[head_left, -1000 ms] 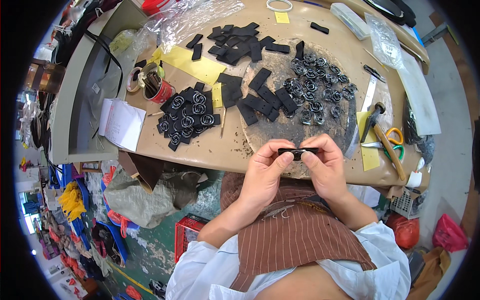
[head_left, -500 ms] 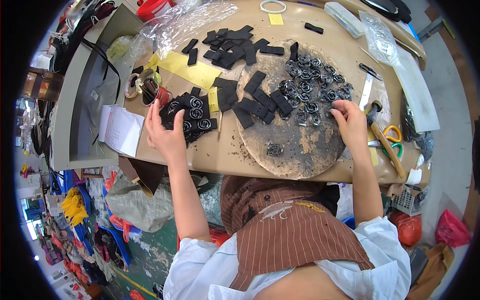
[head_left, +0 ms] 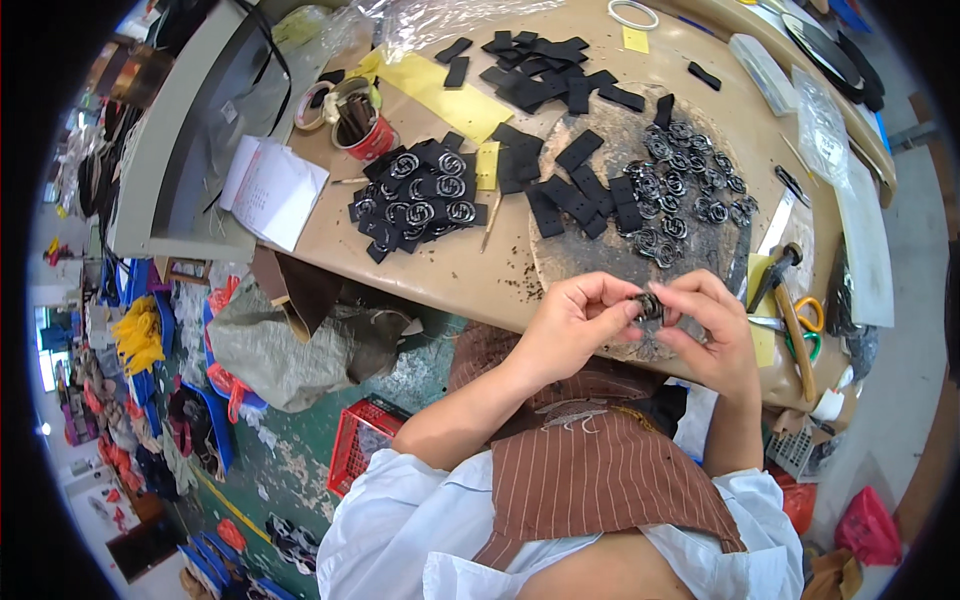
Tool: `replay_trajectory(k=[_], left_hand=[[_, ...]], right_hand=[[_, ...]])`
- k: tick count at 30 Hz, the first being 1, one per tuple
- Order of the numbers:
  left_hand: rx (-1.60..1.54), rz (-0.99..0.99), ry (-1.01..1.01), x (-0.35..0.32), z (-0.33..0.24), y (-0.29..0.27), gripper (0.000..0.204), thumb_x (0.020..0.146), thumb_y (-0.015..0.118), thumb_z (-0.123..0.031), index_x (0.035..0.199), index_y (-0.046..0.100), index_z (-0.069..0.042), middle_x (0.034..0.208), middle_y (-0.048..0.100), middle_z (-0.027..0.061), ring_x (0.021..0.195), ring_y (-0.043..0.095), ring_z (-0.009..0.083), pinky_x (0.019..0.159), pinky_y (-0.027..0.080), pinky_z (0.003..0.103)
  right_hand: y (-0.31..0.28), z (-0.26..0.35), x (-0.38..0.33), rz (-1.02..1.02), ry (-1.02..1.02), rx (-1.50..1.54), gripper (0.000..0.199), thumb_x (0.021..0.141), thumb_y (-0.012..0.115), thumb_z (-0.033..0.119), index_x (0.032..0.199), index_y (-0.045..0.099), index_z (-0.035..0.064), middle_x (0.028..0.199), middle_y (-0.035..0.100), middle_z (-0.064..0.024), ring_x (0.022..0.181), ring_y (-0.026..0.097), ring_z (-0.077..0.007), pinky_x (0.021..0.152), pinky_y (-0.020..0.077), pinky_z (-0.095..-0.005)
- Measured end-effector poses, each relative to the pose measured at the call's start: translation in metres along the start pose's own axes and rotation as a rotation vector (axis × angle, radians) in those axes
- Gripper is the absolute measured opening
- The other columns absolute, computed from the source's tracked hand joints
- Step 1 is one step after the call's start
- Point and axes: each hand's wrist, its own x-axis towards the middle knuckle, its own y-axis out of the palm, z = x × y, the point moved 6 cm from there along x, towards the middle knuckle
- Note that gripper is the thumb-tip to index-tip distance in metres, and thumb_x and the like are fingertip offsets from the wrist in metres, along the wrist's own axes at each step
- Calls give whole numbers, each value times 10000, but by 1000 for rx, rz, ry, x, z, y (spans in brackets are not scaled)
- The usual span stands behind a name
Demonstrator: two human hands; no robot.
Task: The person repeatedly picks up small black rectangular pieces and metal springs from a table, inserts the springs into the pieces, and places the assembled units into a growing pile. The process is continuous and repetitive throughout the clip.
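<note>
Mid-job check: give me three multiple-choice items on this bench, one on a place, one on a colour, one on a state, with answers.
1. Where is the hammer?
A. on the table's right side, by the scissors
B. on the floor
C. on the white paper

2. What colour is the cup holding sticks?
A. blue
B. red
C. green

3. How is the small metal buckle held?
A. lying loose on the table
B. in one hand only
C. between both hands

Answers:
1. A: the hammer lies near the right edge, beside the orange-handled scissors.
2. B: its wall is red.
3. C: the left hand and right hand pinch it together above the table's near edge.
</note>
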Motion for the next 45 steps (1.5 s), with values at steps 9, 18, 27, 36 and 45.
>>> replay_trajectory(k=[9,18,27,36,45], left_hand=[[141,9,68,-16,-9,1,187,870,564,-52,1035,540,33,845,603,37,769,616,89,692,524,213],[-361,-98,-51,-24,15,-17,258,874,561,-41,1127,511,-37,876,585,15,778,589,73,697,511,205],[91,136,30,-47,-16,-25,624,793,632,8,1331,315,-9,823,556,15,769,562,59,698,466,194],[101,103,-43,-59,-12,-30,527,801,640,-29,1266,394,-1,888,593,41,787,581,71,716,473,208],[1417,-1091,320,-74,-64,-173,1011,719,707,-427,1384,110,46,1384,53,385,1318,83,479,1076,136,489]], right_hand=[[11,9,-2,-58,-269,-80,218,649,746,34,853,673,60,821,617,-67,720,602,-187,608,479,-267],[48,-1,-13,-222,-90,13,199,666,747,53,809,609,55,898,483,-61,830,489,-180,719,409,-273],[49,20,14,437,-133,117,342,643,767,105,956,650,33,954,613,-112,840,611,-225,707,496,-301],[60,29,1,340,-348,101,203,643,773,103,795,662,26,842,654,-92,743,650,-199,608,524,-274],[45,-20,-11,-55,40,560,142,774,640,42,879,564,-15,919,588,-134,793,566,-150,710,459,-248]])
